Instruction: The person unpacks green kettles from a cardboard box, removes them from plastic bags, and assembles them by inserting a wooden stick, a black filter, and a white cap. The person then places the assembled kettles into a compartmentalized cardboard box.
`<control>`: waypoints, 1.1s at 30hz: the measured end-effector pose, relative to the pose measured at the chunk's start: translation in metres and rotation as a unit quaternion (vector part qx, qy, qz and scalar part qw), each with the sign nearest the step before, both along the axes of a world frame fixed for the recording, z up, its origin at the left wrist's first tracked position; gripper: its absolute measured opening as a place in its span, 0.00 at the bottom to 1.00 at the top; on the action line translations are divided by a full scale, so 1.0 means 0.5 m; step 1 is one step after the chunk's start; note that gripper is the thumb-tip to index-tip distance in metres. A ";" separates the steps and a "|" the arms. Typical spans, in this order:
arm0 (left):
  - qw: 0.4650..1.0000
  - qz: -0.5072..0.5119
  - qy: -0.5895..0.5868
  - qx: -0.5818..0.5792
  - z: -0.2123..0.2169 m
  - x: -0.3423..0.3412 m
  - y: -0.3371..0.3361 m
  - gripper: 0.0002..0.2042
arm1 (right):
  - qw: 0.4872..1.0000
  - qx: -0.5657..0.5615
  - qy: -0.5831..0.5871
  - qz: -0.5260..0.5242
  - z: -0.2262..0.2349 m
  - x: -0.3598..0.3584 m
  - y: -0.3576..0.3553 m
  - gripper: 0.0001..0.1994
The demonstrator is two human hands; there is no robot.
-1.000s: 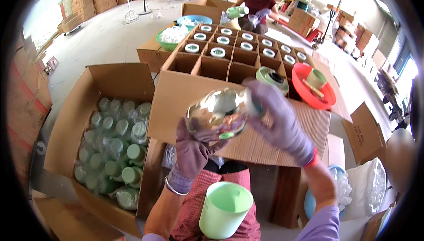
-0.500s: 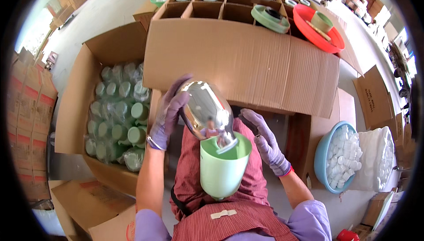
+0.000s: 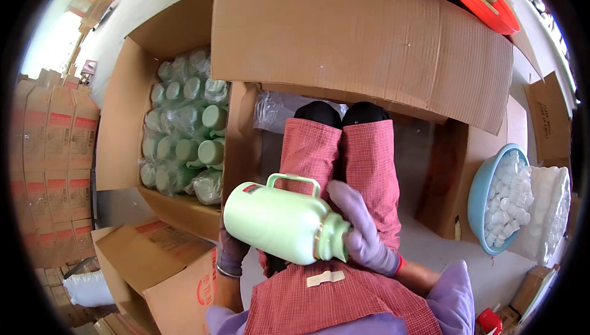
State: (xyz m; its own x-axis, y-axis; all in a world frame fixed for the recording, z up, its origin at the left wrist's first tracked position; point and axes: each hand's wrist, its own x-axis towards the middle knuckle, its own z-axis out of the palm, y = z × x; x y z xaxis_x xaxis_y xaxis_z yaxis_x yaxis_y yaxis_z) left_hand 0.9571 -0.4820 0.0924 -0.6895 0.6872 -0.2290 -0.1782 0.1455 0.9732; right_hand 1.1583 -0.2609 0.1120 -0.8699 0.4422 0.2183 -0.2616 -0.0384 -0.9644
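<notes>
A light green vacuum jug (image 3: pixel 276 221) with a loop handle is held on its side over my lap, its base to the left and its neck to the right. My left hand (image 3: pixel 233 252), in a purple glove, grips the base end from below, its fingers mostly hidden behind the jug. Against the neck and mouth presses my gloved right hand (image 3: pixel 365 233), with some fingers curled at the opening. The jug's inside cannot be seen.
To the left stands a carton (image 3: pixel 120 126) of plastic-wrapped green jugs. A large divided carton (image 3: pixel 362 40) is ahead, with a red basin (image 3: pixel 479 3) on top. On the right are a blue basin (image 3: pixel 476 203) of white pieces and a clear-wrapped white bundle (image 3: pixel 544 212).
The silver glass liner over the green casing is out of sight. The jug has turned from upright to sideways, and both hands now hold it. The view has tilted down.
</notes>
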 end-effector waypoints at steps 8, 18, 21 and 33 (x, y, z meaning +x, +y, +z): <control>0.981 -0.152 0.119 -0.036 -0.084 -0.048 -0.038 0.27 | 0.971 0.130 0.109 0.166 0.080 -0.159 0.090 0.47; 0.991 -0.116 0.044 -0.046 -0.125 -0.061 -0.036 0.27 | 0.981 -0.050 0.100 0.161 0.078 -0.174 0.076 0.47; 0.996 -0.068 -0.010 -0.049 -0.158 -0.063 -0.055 0.27 | 0.986 -0.044 0.106 0.119 0.085 -0.176 0.081 0.48; 0.771 -0.422 0.399 -0.260 0.368 -0.085 0.346 0.30 | 0.943 0.274 -0.177 -0.072 -0.014 0.066 0.036 0.29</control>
State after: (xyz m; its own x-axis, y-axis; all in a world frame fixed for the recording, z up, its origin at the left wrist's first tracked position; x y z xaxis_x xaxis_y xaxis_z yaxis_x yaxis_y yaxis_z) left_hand 0.9144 -0.3090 0.2764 -0.1104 0.9271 -0.3583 0.8195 0.2889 0.4950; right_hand 1.1915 -0.2431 0.1049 -0.8705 0.4665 0.1567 0.1152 0.5027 -0.8567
